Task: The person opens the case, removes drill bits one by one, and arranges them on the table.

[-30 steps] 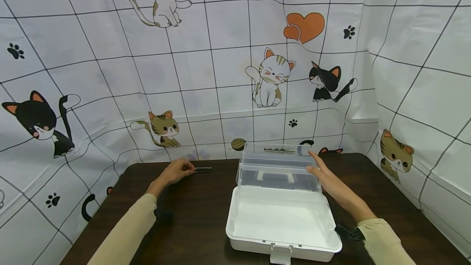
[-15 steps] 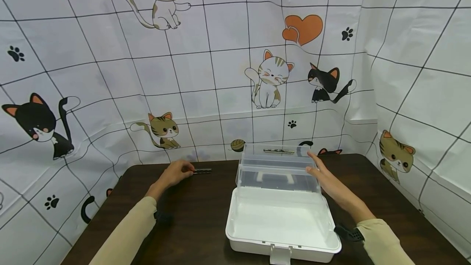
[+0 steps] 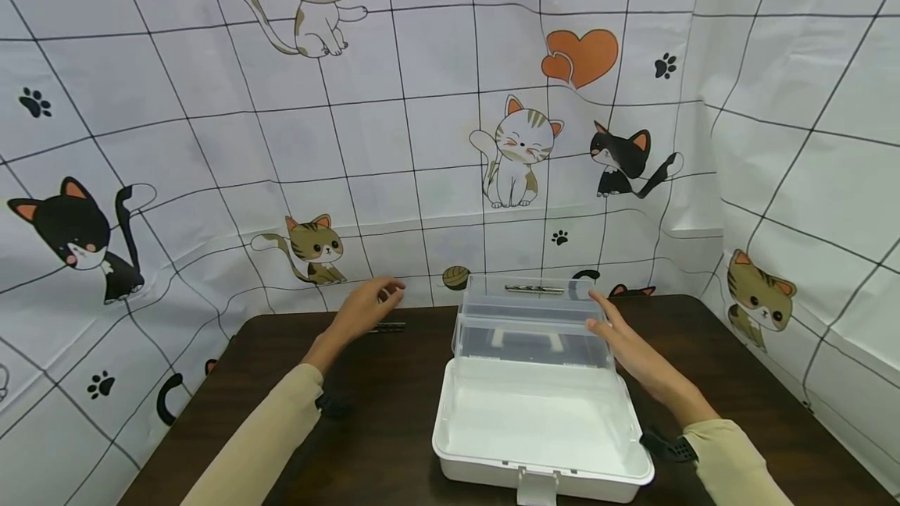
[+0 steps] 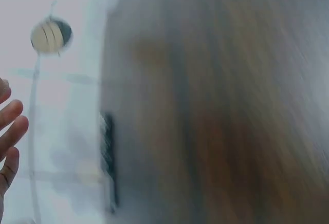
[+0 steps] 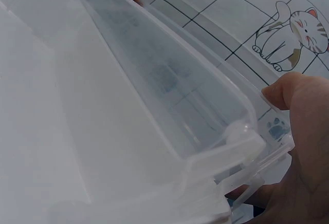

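Observation:
Fingers loosely bent, my left hand [image 3: 367,304] is raised just above a thin dark metal piece with the look of a drill bit [image 3: 388,327] lying near the table's back edge. In the left wrist view the fingers [image 4: 11,131] are apart, and the blurred drill bit [image 4: 109,157] lies by that edge. My right hand [image 3: 622,338] grips the right edge of the raised clear lid [image 3: 478,334], thumb on one side and fingers behind. A spiral metal drill bit [image 3: 534,289] shows at the lid's upper part. The lid belongs to a white storage box [image 3: 534,412].
The box's front latch [image 3: 537,486] hangs down at the near side. Dark wood table [image 3: 380,428] extends to the left of the box. A white cat-print sheet [image 3: 394,139] hangs right behind the table and along the right side.
My left hand has lifted away from the drill bit on the table and moved up and to the right. The right hand and the box stay where they were.

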